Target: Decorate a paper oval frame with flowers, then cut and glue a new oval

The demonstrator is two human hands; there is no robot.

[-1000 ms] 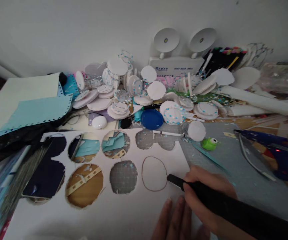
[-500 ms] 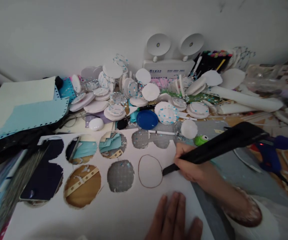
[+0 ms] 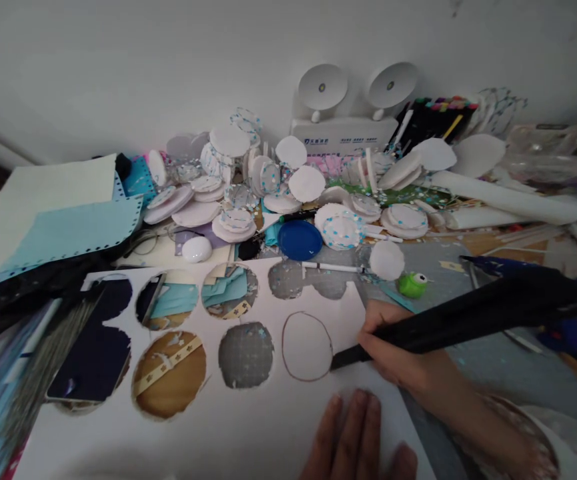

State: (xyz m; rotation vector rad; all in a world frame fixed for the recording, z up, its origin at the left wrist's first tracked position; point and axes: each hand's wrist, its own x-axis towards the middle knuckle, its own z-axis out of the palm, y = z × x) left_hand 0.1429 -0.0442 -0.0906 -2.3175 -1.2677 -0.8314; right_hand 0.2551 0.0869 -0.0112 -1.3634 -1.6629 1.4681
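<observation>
A white board (image 3: pixel 193 440) with several ragged round holes lies before me. On it, right of the holes, is a circle outline (image 3: pixel 283 347) drawn in thin brown line. My right hand (image 3: pixel 398 350) is closed round a long, thick black hand tool (image 3: pixel 448 320) with a narrow tip; I cannot make out its exact kind. Its tip meets the board at the lower right of the outline, and any blade or point is too small to see. My left hand (image 3: pixel 355 440) lies flat on the board below the outline, fingers spread, partly cut off by the frame's bottom.
White discs (image 3: pixel 308 183), some with blue-dotted trim, crowd the back. A blue round lid (image 3: pixel 299 240), a white pen (image 3: pixel 333 267) and a green toy (image 3: pixel 412 285) lie beyond the board. A blue glue gun (image 3: pixel 563 340) is at right, wrapped stems (image 3: pixel 43 373) at left.
The tool's tip has moved down along the right side of the drawn outline, and its rear end has swung lower and rightward. My left hand stays flat on the board.
</observation>
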